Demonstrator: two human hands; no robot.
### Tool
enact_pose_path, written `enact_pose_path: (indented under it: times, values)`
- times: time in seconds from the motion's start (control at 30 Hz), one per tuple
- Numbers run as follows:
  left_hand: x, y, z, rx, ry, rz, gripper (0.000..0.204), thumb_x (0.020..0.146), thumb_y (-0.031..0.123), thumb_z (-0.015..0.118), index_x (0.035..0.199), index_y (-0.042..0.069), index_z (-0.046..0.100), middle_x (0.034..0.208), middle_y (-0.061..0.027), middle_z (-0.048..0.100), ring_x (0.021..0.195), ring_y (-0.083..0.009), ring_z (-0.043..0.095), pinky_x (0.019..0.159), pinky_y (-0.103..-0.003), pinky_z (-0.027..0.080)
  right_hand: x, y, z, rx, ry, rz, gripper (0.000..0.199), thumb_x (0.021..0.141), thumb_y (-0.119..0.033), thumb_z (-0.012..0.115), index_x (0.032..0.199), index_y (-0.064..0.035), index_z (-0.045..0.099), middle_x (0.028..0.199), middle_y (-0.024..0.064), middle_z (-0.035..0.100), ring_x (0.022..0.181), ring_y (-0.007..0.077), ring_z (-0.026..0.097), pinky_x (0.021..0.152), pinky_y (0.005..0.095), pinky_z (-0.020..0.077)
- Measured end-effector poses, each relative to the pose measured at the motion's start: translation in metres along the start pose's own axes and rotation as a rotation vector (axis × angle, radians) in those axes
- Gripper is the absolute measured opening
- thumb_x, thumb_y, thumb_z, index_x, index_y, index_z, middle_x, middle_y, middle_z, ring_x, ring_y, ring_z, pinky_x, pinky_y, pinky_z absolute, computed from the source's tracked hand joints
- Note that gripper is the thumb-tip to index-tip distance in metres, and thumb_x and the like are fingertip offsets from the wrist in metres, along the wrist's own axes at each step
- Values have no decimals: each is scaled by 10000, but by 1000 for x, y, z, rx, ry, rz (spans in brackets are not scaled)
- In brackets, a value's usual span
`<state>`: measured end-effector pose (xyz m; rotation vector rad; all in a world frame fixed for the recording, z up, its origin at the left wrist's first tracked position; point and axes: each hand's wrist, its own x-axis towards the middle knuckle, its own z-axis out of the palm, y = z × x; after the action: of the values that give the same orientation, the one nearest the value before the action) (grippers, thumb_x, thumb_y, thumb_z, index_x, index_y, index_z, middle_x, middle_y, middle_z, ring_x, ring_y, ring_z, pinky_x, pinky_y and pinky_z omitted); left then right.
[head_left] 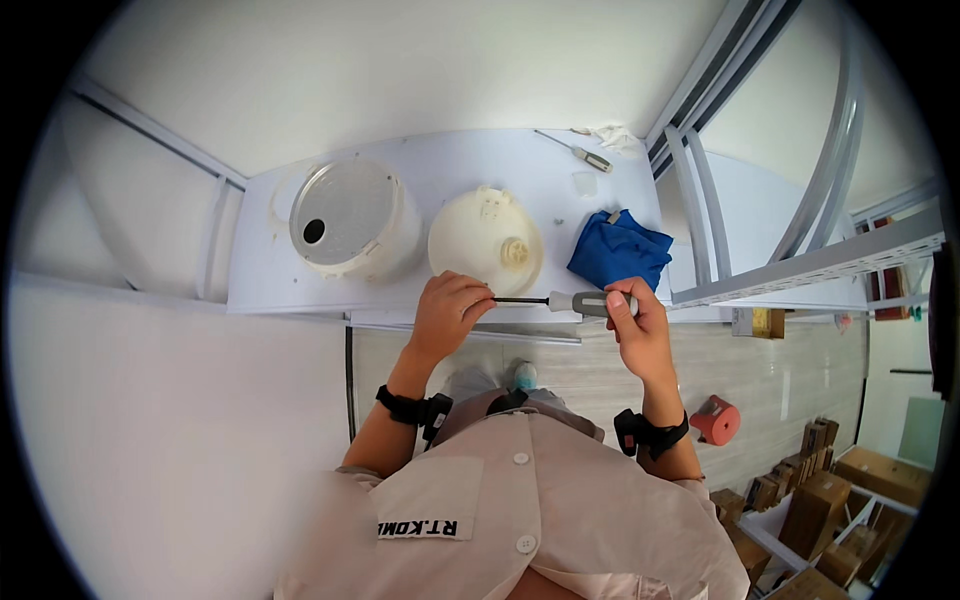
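Brown cardboard boxes [830, 500] stacked lower right; possibly a small yellowish box [768, 322] right.

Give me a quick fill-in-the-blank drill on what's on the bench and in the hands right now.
1. The right hand grips the grey handle of a ____.
2. The left hand is closed around the tool's thin ____ end.
3. The crumpled cloth on the table is ____ in colour.
4. The white round housing has a small dark ____ in its flat grey top.

Missing words: screwdriver; shaft; blue; hole
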<state>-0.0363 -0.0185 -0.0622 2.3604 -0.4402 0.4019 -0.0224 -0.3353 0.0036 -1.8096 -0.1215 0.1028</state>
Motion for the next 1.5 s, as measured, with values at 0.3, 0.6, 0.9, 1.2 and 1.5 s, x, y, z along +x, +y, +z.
enact_pose_path:
  times: [0.3,0.6,0.9,1.2,1.5]
  values:
    - [-23,2,11,247,-37,-89,519,769,324,889,1225,112,762,1307,-28,665,1360,-303,495,1207,-515,314,21,2,27,-274,9,-201,321,1051,-335,693,1114,-21,665,649,106,647,533,207,607,527,342,452]
    - [-26,-17,28,226,-54,-167,642,709,239,929,1289,68,713,1418,-49,595,1446,-350,435,1240,-580,311,33,-2,47,-404,-6,-303,375,1031,-389,707,1091,-21,676,633,129,644,547,298,650,518,402,474]
    - [-17,-29,28,59,-101,-106,604,717,217,925,1243,5,714,1399,-62,620,1387,-325,506,1114,-440,497,30,-18,61,-516,11,-349,343,1004,-358,744,1071,-29,673,660,120,678,573,298,684,527,393,502]
    - [-15,-43,34,1,-131,-76,596,743,240,911,1244,-13,710,1341,-54,634,1224,-294,579,1010,-404,539,16,-36,89,-625,84,-383,321,992,-341,753,1075,-48,651,711,120,715,595,302,707,534,393,521]
    - [-11,-44,29,51,-165,-18,604,726,241,914,1255,24,722,1331,-33,636,1134,-301,585,978,-406,539,5,-41,95,-643,166,-366,309,989,-324,755,1068,-46,646,708,117,712,601,310,708,534,404,523]
